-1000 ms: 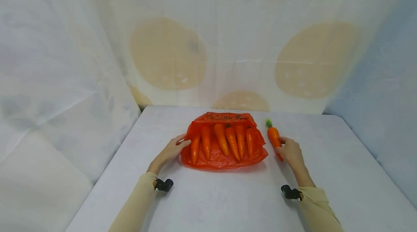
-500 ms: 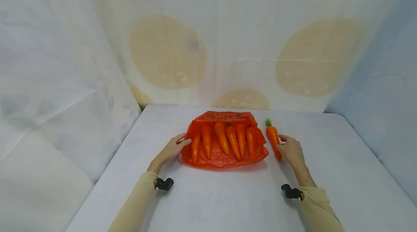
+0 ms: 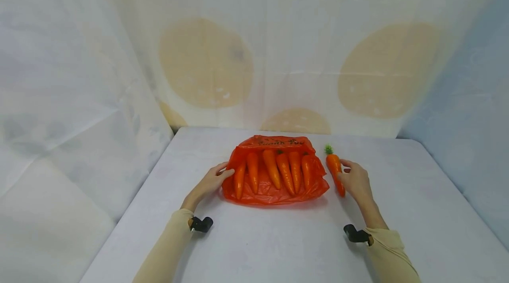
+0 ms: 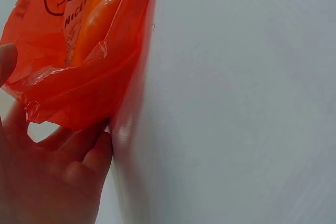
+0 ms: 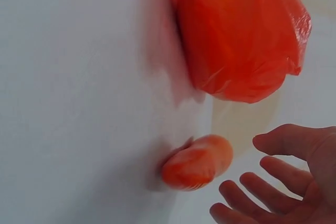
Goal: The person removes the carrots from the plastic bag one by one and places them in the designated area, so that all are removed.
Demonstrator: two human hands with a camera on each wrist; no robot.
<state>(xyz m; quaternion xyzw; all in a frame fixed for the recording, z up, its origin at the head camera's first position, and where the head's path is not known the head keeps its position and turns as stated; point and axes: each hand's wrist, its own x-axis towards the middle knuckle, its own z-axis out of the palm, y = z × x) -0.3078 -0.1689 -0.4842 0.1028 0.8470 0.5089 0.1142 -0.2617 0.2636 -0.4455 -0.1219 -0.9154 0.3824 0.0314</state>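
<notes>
A red plastic bag (image 3: pixel 274 199) with printed lettering lies with its mouth spread towards me. Side by side inside it rest several carrots (image 3: pixel 284 171). My left hand (image 3: pixel 208 182) holds the bag's left side, thumb over the rim and fingers along the outside; the left wrist view shows the fingers against the red plastic (image 4: pixel 79 90). To the right of the bag, a single carrot (image 3: pixel 333 167) with a green tuft (image 3: pixel 328 149) lies on the table. My right hand (image 3: pixel 355 181) is beside it, and in the right wrist view its spread fingers (image 5: pixel 252 203) stand apart from the carrot (image 5: pixel 195 165).
The white table (image 3: pixel 254 247) has its far edge just behind the bag. A pale sheet with yellow circles (image 3: pixel 207 64) hangs behind it, and white sheeting (image 3: pixel 59 141) rises on the left. Small black cameras (image 3: pixel 202 224) sit at both wrists.
A second ago the fingers of my right hand lay against the lone carrot; they have since come away from it. My left hand and the bag stay almost where they were.
</notes>
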